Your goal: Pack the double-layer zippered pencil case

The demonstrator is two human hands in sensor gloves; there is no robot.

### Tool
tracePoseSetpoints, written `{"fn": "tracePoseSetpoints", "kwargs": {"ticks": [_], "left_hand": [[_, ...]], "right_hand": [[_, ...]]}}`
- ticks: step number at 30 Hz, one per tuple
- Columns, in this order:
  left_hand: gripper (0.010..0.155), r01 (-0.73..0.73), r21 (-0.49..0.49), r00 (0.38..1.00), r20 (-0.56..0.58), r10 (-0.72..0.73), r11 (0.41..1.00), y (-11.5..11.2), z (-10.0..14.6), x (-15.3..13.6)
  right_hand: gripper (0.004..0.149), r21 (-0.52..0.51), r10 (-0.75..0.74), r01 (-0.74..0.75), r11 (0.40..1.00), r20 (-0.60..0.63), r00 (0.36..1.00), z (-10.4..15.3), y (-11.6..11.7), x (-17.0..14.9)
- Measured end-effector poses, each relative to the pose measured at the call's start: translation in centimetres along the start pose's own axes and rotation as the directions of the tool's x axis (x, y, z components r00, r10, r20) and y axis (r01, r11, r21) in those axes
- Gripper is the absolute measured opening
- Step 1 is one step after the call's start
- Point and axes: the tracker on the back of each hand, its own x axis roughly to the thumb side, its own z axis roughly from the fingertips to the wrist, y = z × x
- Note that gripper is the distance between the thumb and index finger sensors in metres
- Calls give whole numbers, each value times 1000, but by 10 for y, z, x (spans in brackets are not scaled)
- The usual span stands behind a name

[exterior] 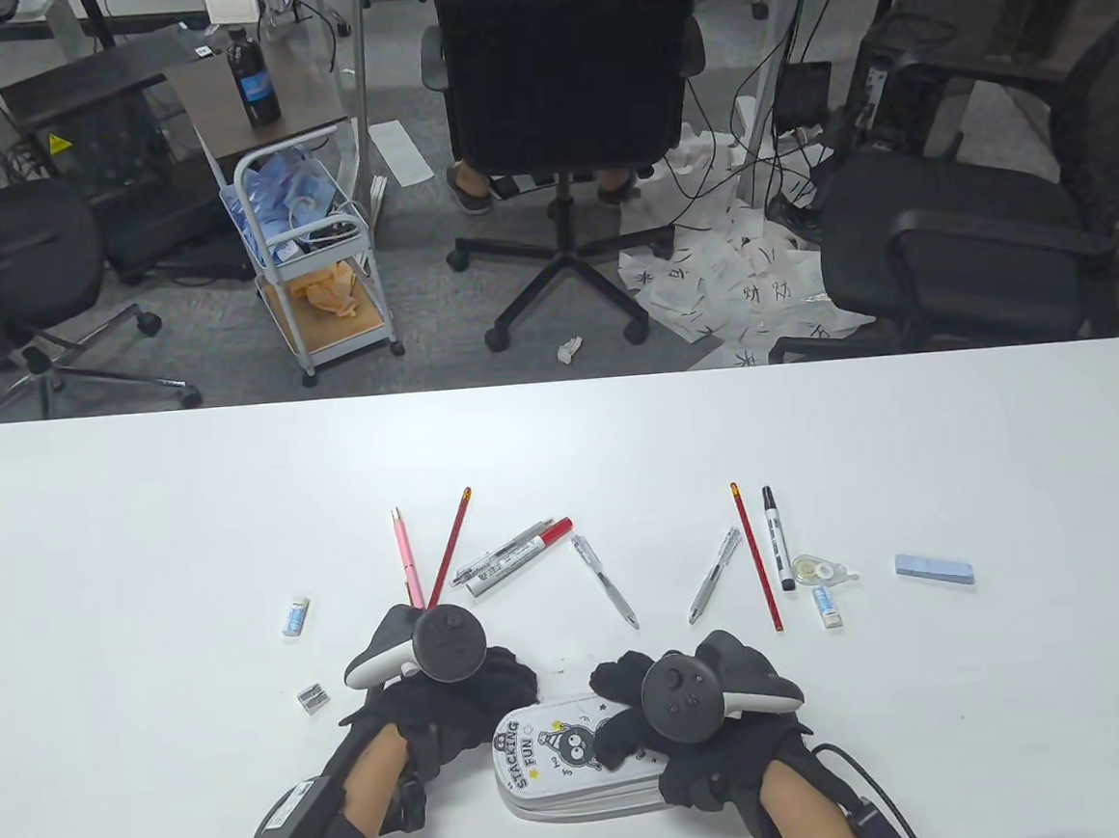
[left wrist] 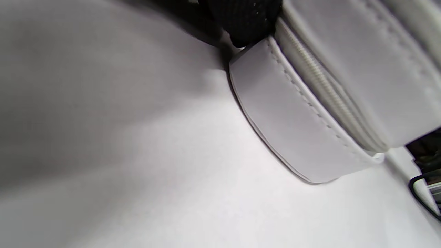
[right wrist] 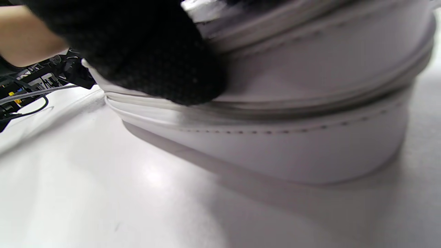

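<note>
At the table's near edge, between both hands: white pencil case printed "STACKING FUN", lying flat, zippers closed as far as can be seen; left hand at its far left end, fingers curled against that end, one black fingertip touching the corner by the zipper in the left wrist view; right hand over the case's right half, fingers bent down onto the top, a gloved finger pressed on the seam above the zipper in the right wrist view; whether either hand truly pinches anything, cannot tell.

Beyond the hands, spread across the white surface: pink pen and red pencil crossing near their lower ends just behind the left tracker; grey pen with a red cap beside them; clear pen angled right; another clear pen angled left; second red pencil just beside a black marker; correction tape next to that; small eraser below it; blue eraser further right, apart.

On the left: another small eraser alone; metal sharpener near the left hand, not touching.
</note>
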Motion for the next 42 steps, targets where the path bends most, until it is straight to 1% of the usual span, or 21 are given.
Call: {"fn": "tracePoseSetpoints", "kwargs": {"ticks": [2,4,7,10,12,13,17,19,21,24,27,29,31,33,34,36,37,38,40,41,42], "left_hand": [[42,36,40,999,12,-37,999,-2,2,3],[41,123,109,992,16,-126,986,-1,7,8],[40,194,151,981,-12,-194,969,1,17,11],[39,300,148,954,-65,-293,942,1,32,14],[38,350,169,937,-70,-344,921,-4,43,14],[38,357,166,934,-73,-349,919,-5,48,14],[38,255,190,967,-25,-255,948,-13,66,13],[38,289,195,956,-15,-292,937,-16,71,19],[38,298,199,953,2,-304,934,-17,72,25],[38,252,246,962,41,-270,936,-14,71,37],[39,298,240,947,45,-317,924,-18,65,50],[39,341,237,929,63,-365,910,-27,59,58],[39,339,255,927,73,-367,906,-33,54,62],[39,318,257,934,80,-347,913,-36,49,64],[39,314,240,937,77,-340,919,-38,46,65],[39,365,213,923,48,-382,906,-39,45,63],[38,371,208,921,41,-387,905,-38,45,61],[38,369,201,924,23,-381,907,-39,46,56],[38,344,172,935,25,-353,923,-38,47,48],[37,294,147,953,33,-302,944,-36,48,46],[37,270,128,961,29,-276,954,-35,48,45]], "right_hand": [[72,0,-3,3,1000,5,1000,0,0,0],[75,-6,-32,32,999,21,999,2,-1,-3],[83,-20,-37,37,999,30,999,4,-1,-4],[79,-33,-42,42,999,9,999,3,-6,-5],[77,-61,-15,15,998,4,1000,3,-7,-4],[77,-76,5,-5,997,3,1000,4,-7,-3],[77,-160,168,-168,973,-15,986,8,-10,9],[76,-173,212,-213,962,-24,977,8,-12,16],[77,-182,229,-231,956,-31,973,7,-13,20],[82,-235,211,-217,947,-51,976,6,-11,24],[89,-150,234,-250,957,-117,965,5,-5,34],[91,-125,310,-330,936,-157,938,3,-2,45],[90,-193,355,-398,897,-220,908,3,0,55],[90,-248,322,-392,886,-281,904,0,5,61],[90,-246,291,-365,898,-290,912,-1,7,64],[91,-250,310,-376,892,-266,913,-1,5,66],[89,-261,303,-370,892,-261,916,1,3,66],[80,-294,259,-327,898,-249,933,2,-1,63],[65,-383,105,-196,903,-245,964,6,-10,57],[55,-456,-4,-119,882,-259,966,8,-15,53],[48,-443,-4,-103,891,-235,972,7,-19,53]]}}
